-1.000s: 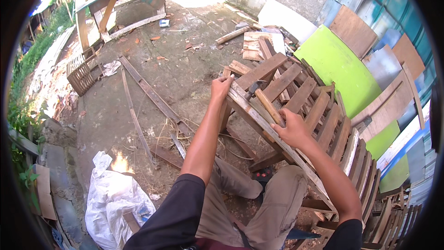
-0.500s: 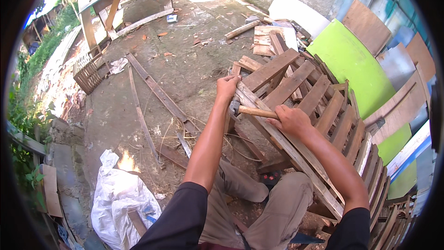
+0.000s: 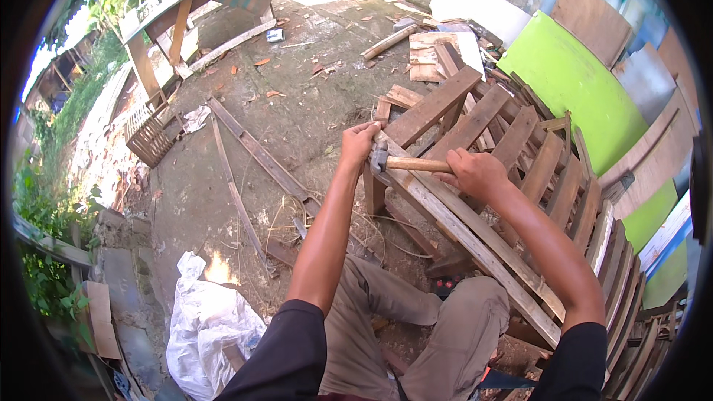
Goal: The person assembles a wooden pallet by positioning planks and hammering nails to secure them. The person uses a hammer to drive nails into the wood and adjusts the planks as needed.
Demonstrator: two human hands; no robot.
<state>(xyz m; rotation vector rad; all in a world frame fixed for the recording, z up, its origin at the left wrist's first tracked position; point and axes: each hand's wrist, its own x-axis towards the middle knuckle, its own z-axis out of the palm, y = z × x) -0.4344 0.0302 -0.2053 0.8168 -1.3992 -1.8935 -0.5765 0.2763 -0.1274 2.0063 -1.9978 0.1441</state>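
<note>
A slatted wooden pallet (image 3: 512, 148) leans tilted in front of me. My left hand (image 3: 359, 145) grips the top corner of its pale front rail (image 3: 475, 241). My right hand (image 3: 475, 172) is closed on the wooden handle of a hammer (image 3: 405, 163). The hammer lies level, and its metal head rests against the rail just beside my left hand. My knees in tan trousers are below the pallet.
Loose planks (image 3: 256, 150) lie on the dirt ground to the left. A small wooden crate (image 3: 154, 137) and a wooden bench frame (image 3: 186, 15) stand farther left. A white sack (image 3: 208, 323) lies at lower left. Green panels (image 3: 587, 82) and boards lean at the right.
The hammer has swung down from raised over the slats to level, its head now at the rail corner. My left hand stays on the corner. The view has shifted slightly.
</note>
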